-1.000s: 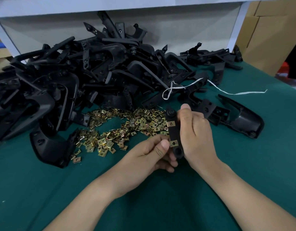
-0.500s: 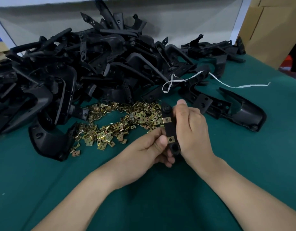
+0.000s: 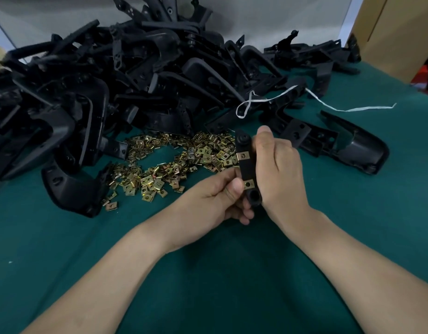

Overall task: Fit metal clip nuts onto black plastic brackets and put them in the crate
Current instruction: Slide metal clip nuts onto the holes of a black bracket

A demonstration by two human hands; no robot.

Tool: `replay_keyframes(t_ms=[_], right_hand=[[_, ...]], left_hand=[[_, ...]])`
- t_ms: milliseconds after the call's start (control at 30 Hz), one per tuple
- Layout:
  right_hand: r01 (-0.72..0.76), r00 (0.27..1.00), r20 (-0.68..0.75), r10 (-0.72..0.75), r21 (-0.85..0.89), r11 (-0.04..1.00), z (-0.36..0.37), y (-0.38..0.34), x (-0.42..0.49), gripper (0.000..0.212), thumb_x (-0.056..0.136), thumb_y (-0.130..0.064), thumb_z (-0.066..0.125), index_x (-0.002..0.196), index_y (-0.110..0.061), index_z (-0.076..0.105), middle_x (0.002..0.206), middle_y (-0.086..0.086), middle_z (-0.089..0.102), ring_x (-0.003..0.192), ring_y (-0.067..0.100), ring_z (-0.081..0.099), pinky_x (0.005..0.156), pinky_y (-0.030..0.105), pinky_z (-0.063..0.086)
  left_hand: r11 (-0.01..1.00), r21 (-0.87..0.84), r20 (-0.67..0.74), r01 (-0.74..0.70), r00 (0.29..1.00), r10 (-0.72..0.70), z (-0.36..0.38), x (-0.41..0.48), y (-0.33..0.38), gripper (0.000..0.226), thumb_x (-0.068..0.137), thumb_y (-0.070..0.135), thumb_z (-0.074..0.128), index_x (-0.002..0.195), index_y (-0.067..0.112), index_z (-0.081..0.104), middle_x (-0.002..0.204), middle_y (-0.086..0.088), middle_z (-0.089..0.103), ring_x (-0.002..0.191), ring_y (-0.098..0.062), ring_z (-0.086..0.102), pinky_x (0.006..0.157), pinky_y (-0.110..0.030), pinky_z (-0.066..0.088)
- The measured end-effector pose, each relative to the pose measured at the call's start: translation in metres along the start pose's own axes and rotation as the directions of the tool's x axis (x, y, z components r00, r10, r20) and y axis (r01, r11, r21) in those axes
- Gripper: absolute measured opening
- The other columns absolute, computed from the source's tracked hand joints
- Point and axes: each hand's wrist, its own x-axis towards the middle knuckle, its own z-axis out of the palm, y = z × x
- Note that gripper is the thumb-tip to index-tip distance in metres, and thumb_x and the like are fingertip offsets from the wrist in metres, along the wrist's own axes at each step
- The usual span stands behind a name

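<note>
A narrow black plastic bracket (image 3: 246, 168) stands almost upright above the green table (image 3: 63, 249), held between both hands. My right hand (image 3: 279, 169) grips its right edge, fingers curled round the back. My left hand (image 3: 217, 200) pinches its lower part, thumb pressing beside the lower brass clip nut (image 3: 249, 184). A second clip nut (image 3: 243, 155) sits higher on the bracket. Loose brass clip nuts (image 3: 174, 165) lie in a heap just left of the hands.
A big pile of black plastic brackets (image 3: 135, 80) fills the table's back and left. One long black bracket (image 3: 340, 141) lies to the right of the hands. A white string (image 3: 338, 107) trails over the parts. Cardboard boxes (image 3: 396, 32) stand at the far right. No crate shows.
Both hands and the bracket stay in nearly the same hold. My left thumb has pressed closer against the lower clip nut. The view has tipped slightly downward.
</note>
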Motion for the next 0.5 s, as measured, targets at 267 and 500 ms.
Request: replay_keyframes(t_ms=[267,500], right_hand=[[0.029,0.999,-0.015,-0.030,-0.039,0.999,0.0003,-0.0003,-0.0005,0.058,0.101,-0.048,0.024,0.050,-0.047,0.052,0.049,-0.021,0.052,0.069,0.018,0.043,0.069,0.030,0.033],[0.027,0.999,-0.038,-0.029,-0.054,0.998,0.0025,-0.0042,-0.0029,0.054,0.096,-0.054,0.020,0.051,-0.052,0.051,0.056,-0.029,0.054,0.074,0.018,0.047,0.068,0.024,0.031]], left_hand=[[1.000,0.012,-0.019,0.005,1.000,-0.004,0.0004,0.0002,-0.0005,0.029,0.097,0.029,0.040,0.104,0.004,0.052,0.081,-0.002,0.056,0.078,-0.013,0.060,0.075,-0.026,0.053],[1.000,0.021,-0.034,-0.015,0.999,0.016,0.0029,-0.0008,0.0003,0.042,0.088,0.042,0.048,0.105,0.004,0.052,0.085,-0.007,0.053,0.079,-0.014,0.059,0.075,-0.027,0.052]])
